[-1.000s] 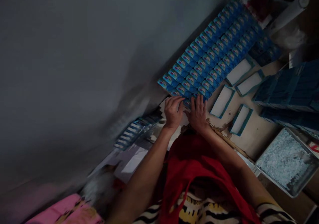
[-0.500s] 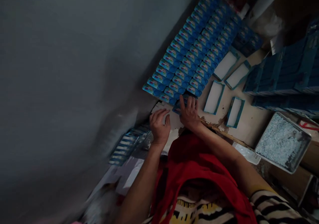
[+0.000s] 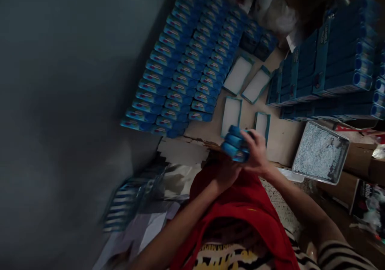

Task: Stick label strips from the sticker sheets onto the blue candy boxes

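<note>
A small stack of blue boxes [image 3: 235,144] is held up between my hands, over the table's front edge. My right hand [image 3: 256,152] grips the stack from its right side, fingers bent over it. Below the stack, my left hand [image 3: 230,173] supports it from underneath, its fingers partly hidden. Long rows of blue boxes [image 3: 183,79] lie packed together beside the wall. Near my hands are shallow open trays with blue rims and white insides, one of them [image 3: 231,115] just behind the stack and another [image 3: 262,125] behind my right hand.
Tall stacks of blue cartons [image 3: 325,67] stand at the right. A metal tray [image 3: 320,152] of pale blue-white bits is at the table's right front corner. Striped blue packs [image 3: 118,208] lie low at the left. A grey wall [image 3: 60,101] rises along the left.
Both hands have moved right, away from the front of the rows, and now hold a lifted stack of boxes. The view has shifted, so the rows appear farther left.
</note>
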